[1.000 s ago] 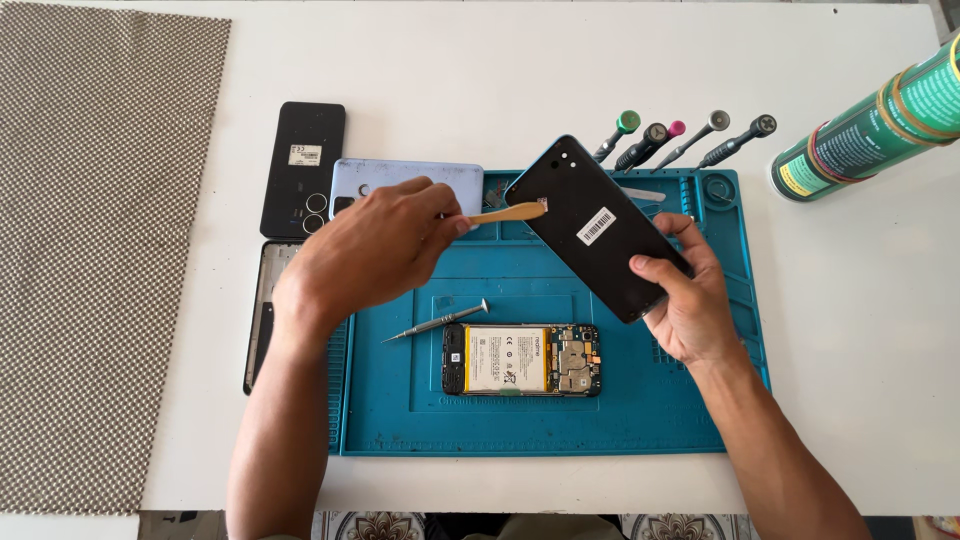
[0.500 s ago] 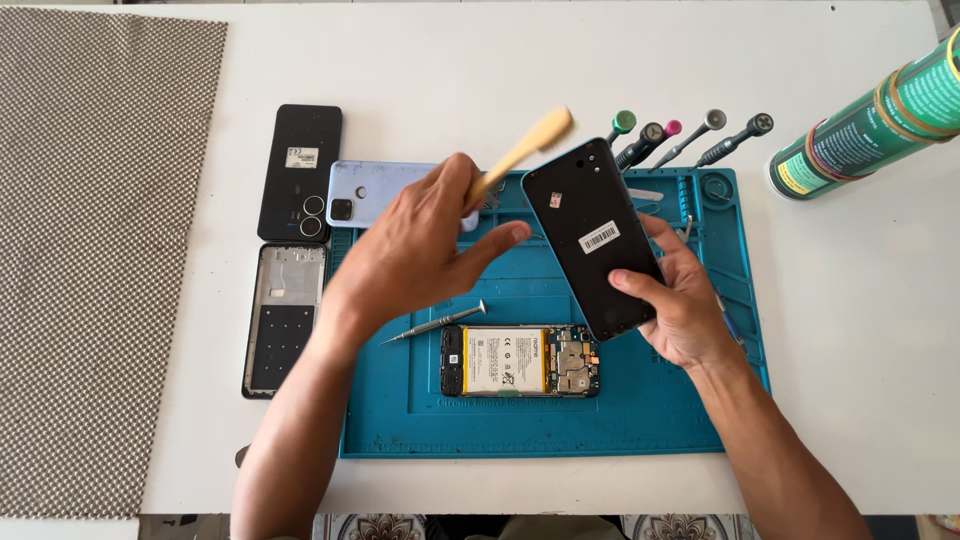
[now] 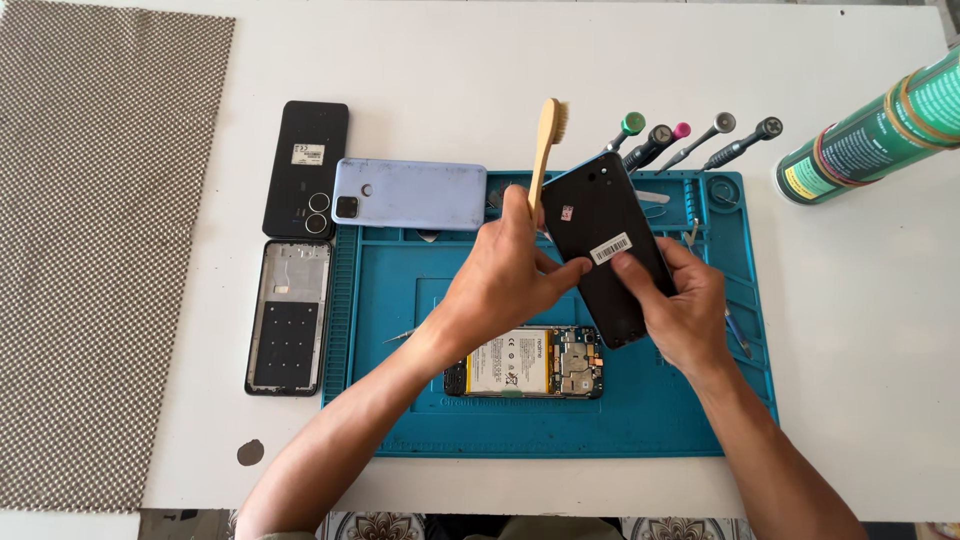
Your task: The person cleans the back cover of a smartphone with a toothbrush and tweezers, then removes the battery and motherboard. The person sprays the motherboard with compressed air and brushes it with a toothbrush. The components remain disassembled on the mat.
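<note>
Wooden brush (image 3: 546,140) L, phone (image 3: 604,245) R.

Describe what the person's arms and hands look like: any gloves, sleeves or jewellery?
Both arms are bare from the bottom edge of the picture to the fingertips. The left hand and the right hand wear no gloves, and no rings, watch or bracelet show. No sleeve reaches into view.

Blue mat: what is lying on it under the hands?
On the blue mat, an opened phone shows its battery and circuit board. The left hand, holding a wooden brush, and the right hand, holding a black panel, cover the mat behind.
</note>
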